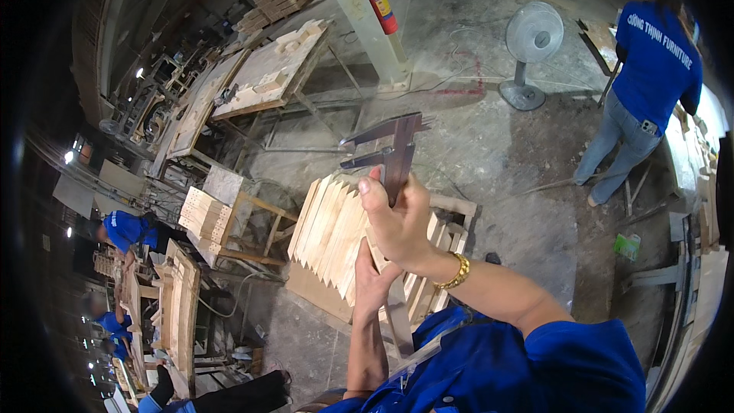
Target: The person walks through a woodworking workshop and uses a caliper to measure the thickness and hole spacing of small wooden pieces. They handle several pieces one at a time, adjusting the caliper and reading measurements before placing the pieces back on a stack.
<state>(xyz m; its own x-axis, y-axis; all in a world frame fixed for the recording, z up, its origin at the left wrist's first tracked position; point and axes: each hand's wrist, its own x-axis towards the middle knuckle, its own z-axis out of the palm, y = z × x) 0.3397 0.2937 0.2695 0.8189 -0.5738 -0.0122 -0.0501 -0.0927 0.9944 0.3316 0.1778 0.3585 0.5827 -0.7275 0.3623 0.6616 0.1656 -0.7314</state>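
My right hand (401,226) is closed around a dark vernier caliper (396,159), raised in front of me with its jaws pointing left and slightly apart. Just below it, my left hand (372,279) is closed, its fingers partly hidden behind the right hand. It appears to grip a wooden piece (397,317) that slants down toward my body. Beyond and left of my hands lies a row of pale wooden slats (325,233) with pointed ends, set side by side. They rest over a sheet of brown cardboard (310,288).
A wooden pallet (459,206) sits under and right of the slats. To the left are a small stand with stacked wood blocks (202,214) and a long worktable (275,69). A fan (533,34) stands ahead. Co-workers in blue shirts are at right (657,57) and far left (126,229).
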